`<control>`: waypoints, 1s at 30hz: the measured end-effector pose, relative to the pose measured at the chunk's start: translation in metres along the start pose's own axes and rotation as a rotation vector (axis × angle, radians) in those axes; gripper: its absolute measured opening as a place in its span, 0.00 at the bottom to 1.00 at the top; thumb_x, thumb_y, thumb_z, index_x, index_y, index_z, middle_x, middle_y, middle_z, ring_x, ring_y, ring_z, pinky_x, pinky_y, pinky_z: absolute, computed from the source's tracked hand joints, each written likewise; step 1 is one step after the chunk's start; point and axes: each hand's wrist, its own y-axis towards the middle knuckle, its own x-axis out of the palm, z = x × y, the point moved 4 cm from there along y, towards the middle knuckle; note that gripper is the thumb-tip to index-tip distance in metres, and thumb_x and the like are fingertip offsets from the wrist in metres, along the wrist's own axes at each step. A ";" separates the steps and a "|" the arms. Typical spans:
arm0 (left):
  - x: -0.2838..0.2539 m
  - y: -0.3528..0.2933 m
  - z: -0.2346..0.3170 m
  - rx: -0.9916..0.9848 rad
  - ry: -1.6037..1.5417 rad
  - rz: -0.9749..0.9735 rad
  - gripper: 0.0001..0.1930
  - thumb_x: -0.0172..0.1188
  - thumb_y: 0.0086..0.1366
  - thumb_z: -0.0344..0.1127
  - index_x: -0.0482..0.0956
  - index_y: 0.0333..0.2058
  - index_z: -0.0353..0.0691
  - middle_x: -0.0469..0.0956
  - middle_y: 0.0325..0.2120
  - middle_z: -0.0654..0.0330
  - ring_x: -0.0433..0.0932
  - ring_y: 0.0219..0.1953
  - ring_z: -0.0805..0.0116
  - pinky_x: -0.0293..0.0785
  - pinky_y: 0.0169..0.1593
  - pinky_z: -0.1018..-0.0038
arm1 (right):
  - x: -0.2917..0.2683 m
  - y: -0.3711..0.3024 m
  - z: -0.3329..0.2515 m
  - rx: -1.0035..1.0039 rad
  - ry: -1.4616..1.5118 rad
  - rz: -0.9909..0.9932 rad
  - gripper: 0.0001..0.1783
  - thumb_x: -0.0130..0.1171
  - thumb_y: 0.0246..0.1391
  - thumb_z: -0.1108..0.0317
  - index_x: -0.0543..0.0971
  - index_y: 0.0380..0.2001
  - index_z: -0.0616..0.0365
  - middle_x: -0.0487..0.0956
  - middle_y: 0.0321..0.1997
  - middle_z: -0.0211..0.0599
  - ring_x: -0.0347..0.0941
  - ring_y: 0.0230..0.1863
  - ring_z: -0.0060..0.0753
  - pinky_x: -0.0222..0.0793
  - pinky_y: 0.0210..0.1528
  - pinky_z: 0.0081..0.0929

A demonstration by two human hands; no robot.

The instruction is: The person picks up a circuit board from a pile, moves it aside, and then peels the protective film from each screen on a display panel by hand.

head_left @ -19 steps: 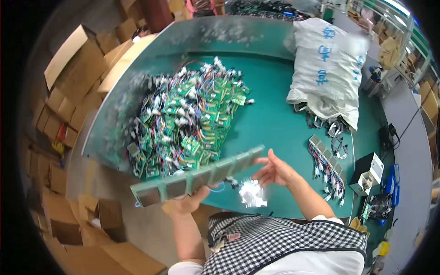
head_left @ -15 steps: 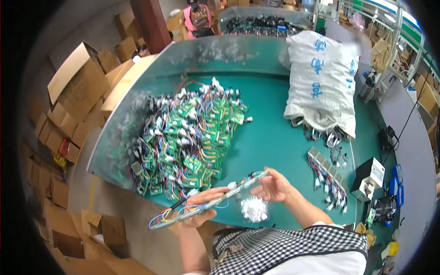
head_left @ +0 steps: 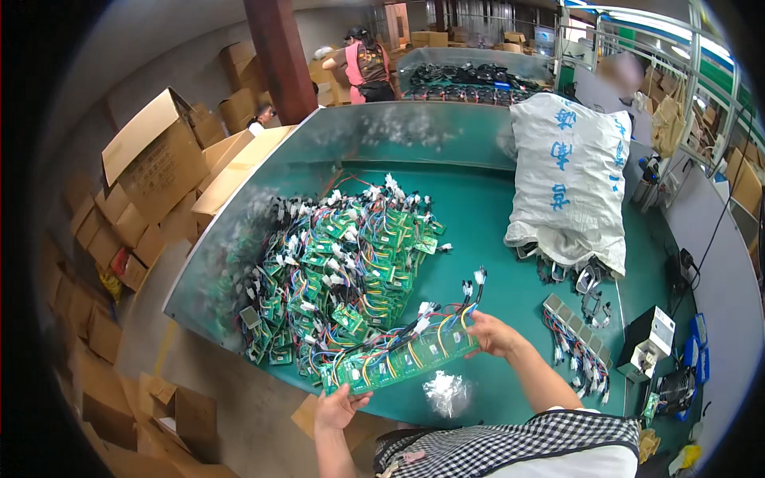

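Observation:
Between my hands is a long green circuit board panel (head_left: pixel 408 360), its component side tilted up and coloured wires with white plugs hanging along its upper edge. My left hand (head_left: pixel 339 406) pinches the panel's left end, thumb on top. At the other end, my right hand (head_left: pixel 496 334) grips the right edge. Just beyond the panel lies a big heap of similar wired circuit boards (head_left: pixel 343 271) on the green table. Below it, near the table's front edge, sits a clear bag of small white pieces (head_left: pixel 446 393).
A large white woven sack (head_left: pixel 566 179) lies at the right, dark cable parts spilling from its mouth. Nearer me are another wired board panel (head_left: pixel 580 331) and a boxy metal device (head_left: pixel 647 342). A clear sheet wall (head_left: pixel 215 231) borders the left. Cardboard boxes (head_left: pixel 159 163) stand beyond; a person (head_left: pixel 368 68) works behind.
The panel was nearly edge-on; now its wired green face shows. My left hand has shifted to the panel's left end, and my right hand has closed on its right edge. The view has tilted up.

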 end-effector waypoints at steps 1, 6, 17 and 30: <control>0.009 -0.003 0.002 0.023 0.089 -0.052 0.21 0.45 0.59 0.37 0.59 0.51 0.36 0.66 0.46 0.48 0.72 0.40 0.46 0.73 0.38 0.59 | -0.007 0.002 0.008 0.072 -0.100 0.118 0.29 0.52 0.40 0.77 0.61 0.50 0.59 0.73 0.37 0.33 0.71 0.33 0.23 0.72 0.24 0.18; 0.048 -0.021 0.020 -0.093 -0.356 -0.352 0.24 0.48 0.54 0.25 0.56 0.51 0.34 0.64 0.48 0.47 0.68 0.46 0.49 0.71 0.42 0.56 | -0.030 0.007 0.038 0.192 -0.306 0.125 0.17 0.55 0.45 0.71 0.69 0.41 0.57 0.74 0.32 0.29 0.71 0.28 0.22 0.70 0.18 0.17; 0.036 0.000 -0.045 0.283 -0.100 0.274 0.22 0.52 0.50 0.19 0.62 0.46 0.33 0.70 0.41 0.52 0.71 0.42 0.59 0.69 0.45 0.63 | -0.061 0.023 0.005 -0.172 -1.326 0.732 0.17 0.57 0.35 0.68 0.71 0.34 0.59 0.75 0.30 0.50 0.71 0.33 0.51 0.66 0.35 0.39; 0.076 0.021 -0.055 0.042 -0.124 -0.037 0.39 0.31 0.55 0.66 0.55 0.54 0.39 0.63 0.51 0.58 0.64 0.51 0.63 0.64 0.50 0.66 | 0.057 0.026 0.049 0.088 -0.425 0.011 0.19 0.57 0.43 0.72 0.70 0.42 0.63 0.73 0.39 0.32 0.68 0.40 0.24 0.63 0.46 0.24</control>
